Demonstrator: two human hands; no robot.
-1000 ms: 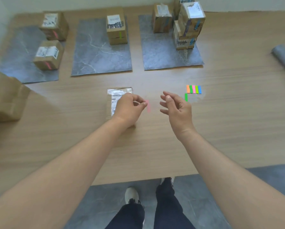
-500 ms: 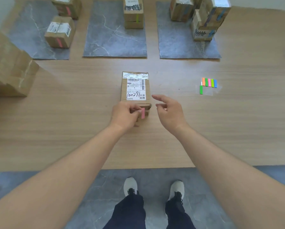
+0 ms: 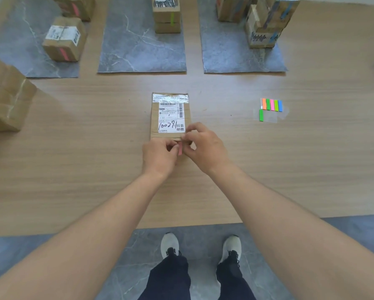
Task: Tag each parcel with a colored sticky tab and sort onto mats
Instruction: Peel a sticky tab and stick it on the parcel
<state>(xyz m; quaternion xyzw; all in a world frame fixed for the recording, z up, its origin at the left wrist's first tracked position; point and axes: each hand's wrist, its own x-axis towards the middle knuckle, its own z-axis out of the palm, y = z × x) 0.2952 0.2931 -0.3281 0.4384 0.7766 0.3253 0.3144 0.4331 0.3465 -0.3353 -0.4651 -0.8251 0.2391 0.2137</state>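
Note:
A cardboard parcel (image 3: 169, 113) with a white shipping label lies in the middle of the wooden table (image 3: 73, 169). At its near edge my left hand (image 3: 159, 154) pinches a pink sticky tab (image 3: 180, 148). My right hand (image 3: 204, 146) has come against the same tab, its fingers curled and pinching it from the right at the parcel's near corner. A strip of colored sticky tabs (image 3: 271, 105) on clear film lies to the right, with one green tab (image 3: 261, 115) set apart.
Three grey mats lie at the back: the left mat (image 3: 15, 63) has parcels with pink tabs, the middle mat (image 3: 138, 50) has a parcel with a green tab, the right mat (image 3: 231, 57) has parcels with blue tabs. A large cardboard box (image 3: 6, 98) stands at the left edge.
My left hand carried the pink tab to the parcel's near edge. My right hand moved in from the right and closed its fingers on the tab. The view tilted down.

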